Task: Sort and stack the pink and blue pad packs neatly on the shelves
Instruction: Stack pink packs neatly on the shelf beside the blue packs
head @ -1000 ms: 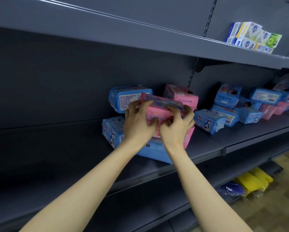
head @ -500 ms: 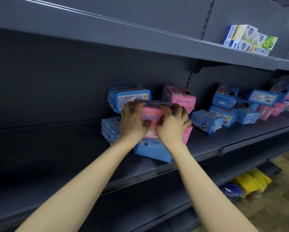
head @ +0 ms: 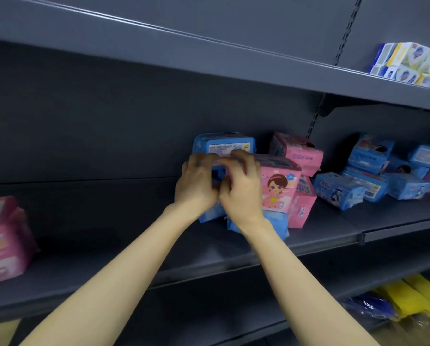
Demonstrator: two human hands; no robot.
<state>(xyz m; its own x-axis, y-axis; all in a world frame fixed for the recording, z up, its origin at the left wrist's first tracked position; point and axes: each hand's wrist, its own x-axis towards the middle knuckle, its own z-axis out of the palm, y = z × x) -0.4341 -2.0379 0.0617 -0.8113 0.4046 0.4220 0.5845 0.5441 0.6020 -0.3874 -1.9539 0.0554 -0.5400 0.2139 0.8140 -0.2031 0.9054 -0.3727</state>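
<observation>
Held pink pack (head: 280, 186): upright on the middle shelf (head: 134, 278), cartoon-girl face toward the camera. Its bottom edge meets the lower blue pack (head: 277, 224); whether it rests there or is lifted cannot be told.
Left hand (head: 196, 188): fingers curled round the pack's top left corner, grasping it; blurred.
Right hand (head: 242, 196): fingers hooked over the pack's top edge, grasping it; it touches the left hand.
Edges: the lower blue pack's front corner lies near the shelf's front lip. The held pack's right edge touches the leaning pink pack (head: 303, 208).
Open room: a broad stretch of bare shelf board shows between the left pink stack (head: 4, 240) and the hands. Dark space rises from the packs to the upper shelf (head: 233, 61).
Pink count: three at the hands, namely the held one, the leaning one and the rear pink pack (head: 296, 153). The left stack is too blurred to count.
Blue count: the top blue pack (head: 223, 146) sits behind the fingers, above the lower one. The right blue heap (head: 338, 191) holds at least five.
Elsewhere: soap boxes (head: 408, 63) on the upper shelf; yellow bags (head: 418, 295) on the shelf below.
</observation>
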